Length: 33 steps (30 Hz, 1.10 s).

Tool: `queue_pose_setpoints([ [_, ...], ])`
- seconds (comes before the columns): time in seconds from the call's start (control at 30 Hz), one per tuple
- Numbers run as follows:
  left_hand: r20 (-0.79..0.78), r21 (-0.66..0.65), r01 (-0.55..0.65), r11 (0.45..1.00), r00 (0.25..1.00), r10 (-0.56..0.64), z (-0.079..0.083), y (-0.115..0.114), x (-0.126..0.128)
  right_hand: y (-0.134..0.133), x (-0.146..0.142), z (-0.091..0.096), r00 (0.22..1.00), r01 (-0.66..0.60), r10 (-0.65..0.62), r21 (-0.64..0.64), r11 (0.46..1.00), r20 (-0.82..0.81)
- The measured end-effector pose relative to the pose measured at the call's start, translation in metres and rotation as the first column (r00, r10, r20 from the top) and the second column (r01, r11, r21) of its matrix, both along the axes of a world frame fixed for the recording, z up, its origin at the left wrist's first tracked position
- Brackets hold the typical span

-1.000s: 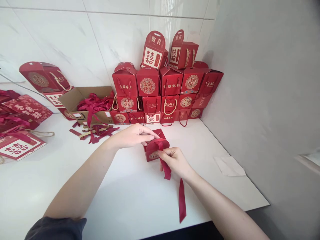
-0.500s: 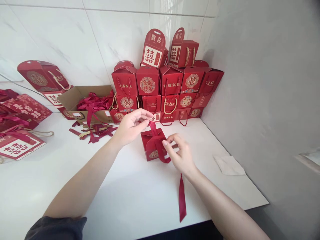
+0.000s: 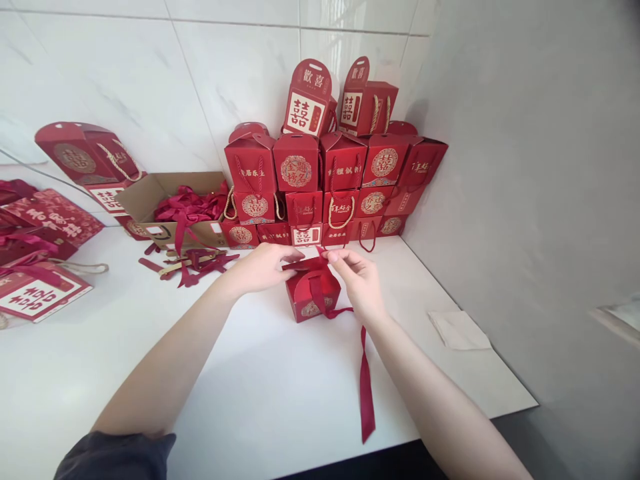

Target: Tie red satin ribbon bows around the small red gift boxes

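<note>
Red ribbon [image 3: 317, 288] in right fingers [image 3: 334, 255], left fingers [image 3: 289, 256] perhaps on box [image 3: 305, 305], counter edge [image 3: 450, 429] distant

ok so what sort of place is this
Probably a home or small workroom counter given over to wedding gift boxes: a white countertop against glossy white wall tiles, a stack of red paper gift boxes printed with double-happiness characters, and an open brown cardboard box of red ribbons.

A red paper gift box [image 3: 313, 301] stands upright, a crimson ribbon [image 3: 367, 393] looped across its front, one long tail trailing
</note>
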<state>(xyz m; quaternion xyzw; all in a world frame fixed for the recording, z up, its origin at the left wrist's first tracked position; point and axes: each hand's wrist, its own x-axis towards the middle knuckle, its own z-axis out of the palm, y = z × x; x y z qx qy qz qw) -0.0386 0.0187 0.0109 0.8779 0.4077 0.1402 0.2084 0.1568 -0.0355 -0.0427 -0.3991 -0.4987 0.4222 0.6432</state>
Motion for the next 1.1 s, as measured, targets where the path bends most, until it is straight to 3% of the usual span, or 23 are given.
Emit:
queue_pose_setpoints([
  [0.17, 0.013, -0.064, -0.123, 0.990, 0.992, 0.124, 0.003, 0.002, 0.003, -0.004, -0.005, -0.013, 0.985, -0.006, 0.023, -0.098, 0.995, 0.171],
  [0.3, 0.091, -0.184, -0.076, 0.980, 0.991, 0.094, 0.010, -0.004, 0.004, -0.002, -0.006, -0.014, 0.972, -0.067, 0.095, -0.130, 0.989, 0.216],
  [0.77, 0.117, -0.303, 0.007, 0.953, 0.993, 0.030, 0.009, -0.006, 0.002, -0.001, -0.005, -0.016, 0.963, -0.119, 0.147, -0.133, 0.984, 0.228],
  [0.97, 0.043, -0.197, -0.056, 0.979, 0.997, 0.066, 0.013, -0.009, 0.005, -0.002, -0.004, -0.016, 0.959, -0.178, 0.196, -0.104, 0.979, 0.205],
  [1.1, 0.072, -0.104, -0.088, 0.991, 0.993, 0.095, 0.010, -0.010, 0.009, -0.002, -0.004, -0.016, 0.958, -0.192, 0.207, -0.091, 0.977, 0.197],
])
